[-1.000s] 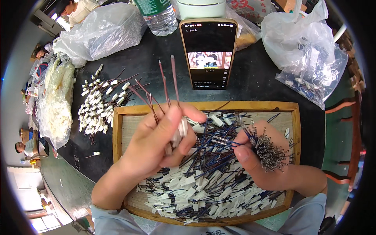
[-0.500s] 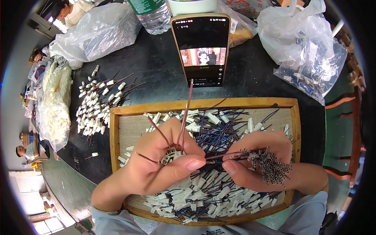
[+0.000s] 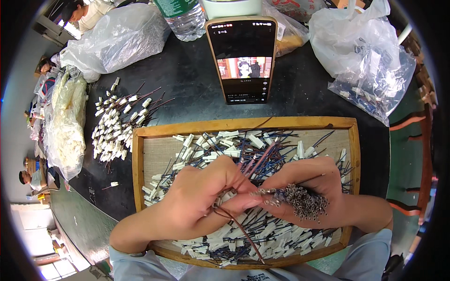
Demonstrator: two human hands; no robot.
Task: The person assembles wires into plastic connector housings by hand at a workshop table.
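My left hand is closed on white plastic connectors, mostly hidden by its fingers. Brown wires stick out of this grip, one long brown wire slanting down to the right. In my closed right hand lies a thick bundle of wires, their metal terminal ends fanned toward me. The left thumb and forefinger meet at the left end of that bundle, beside the right thumb. Below both hands is a wood-framed tray heaped with white connectors on dark blue and brown wires.
A phone stands upright behind the tray. Left of it lies a pile of wired white connectors, beside filled plastic bags. A water bottle is at the back, another plastic bag at the right. Other people sit far left.
My left hand has moved right and turned, bringing its fingertips to the wire bundle. Its brown wires have swung from pointing up to other directions. The right hand has shifted slightly left.
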